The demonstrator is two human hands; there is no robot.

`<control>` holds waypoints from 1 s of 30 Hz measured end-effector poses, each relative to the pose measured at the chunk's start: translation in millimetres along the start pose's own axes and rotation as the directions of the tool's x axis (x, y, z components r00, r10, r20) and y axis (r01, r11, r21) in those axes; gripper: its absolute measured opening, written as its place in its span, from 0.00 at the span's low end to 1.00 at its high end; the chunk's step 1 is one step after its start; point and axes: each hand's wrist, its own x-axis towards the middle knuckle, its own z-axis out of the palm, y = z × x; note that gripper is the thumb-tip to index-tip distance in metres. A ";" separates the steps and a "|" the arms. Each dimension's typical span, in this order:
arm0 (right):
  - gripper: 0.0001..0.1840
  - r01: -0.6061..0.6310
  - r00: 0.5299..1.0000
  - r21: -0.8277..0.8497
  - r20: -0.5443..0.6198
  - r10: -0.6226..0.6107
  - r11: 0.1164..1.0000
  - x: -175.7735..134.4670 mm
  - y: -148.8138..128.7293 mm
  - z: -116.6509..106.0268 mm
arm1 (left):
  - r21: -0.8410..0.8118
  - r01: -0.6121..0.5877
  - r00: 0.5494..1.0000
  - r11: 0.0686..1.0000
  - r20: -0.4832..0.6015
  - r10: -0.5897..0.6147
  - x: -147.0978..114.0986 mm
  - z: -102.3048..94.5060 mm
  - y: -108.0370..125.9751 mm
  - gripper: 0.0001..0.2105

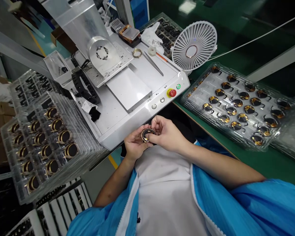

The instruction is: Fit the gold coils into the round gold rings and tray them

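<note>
Close to my body, in front of the white machine, both hands meet at a round gold-rimmed watch case (147,133) with a dark inside. My left hand (135,143) is closed around its left side and supports it from below. From the right, my right hand (166,132) has its thumb pressed on the case and its fingers curled at the rim. Fingers cover part of the case, so small details inside it cannot be made out.
A machine (127,121) with buttons and a red emergency stop (172,93) stands ahead. Left is a stack of trays (61,164) with gold-rimmed cases; right, a clear tray (199,113) of round parts with dark tails. Tweezers (153,64), a brass ring (137,53) and a fan (194,46) sit beyond.
</note>
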 end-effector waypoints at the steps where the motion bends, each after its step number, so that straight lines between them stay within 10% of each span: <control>1: 0.17 -0.006 1.000 0.002 0.007 0.006 1.000 0.4 -0.5 -0.2 | 0.004 0.014 1.000 1.000 -0.012 -0.014 -0.1 -0.1 0.0 0.28; 30: 0.34 -0.224 0.972 0.095 0.093 0.215 0.970 13.0 19.3 -15.0 | 0.082 -0.040 0.999 0.996 -0.015 0.042 -3.6 -5.5 -9.2 0.24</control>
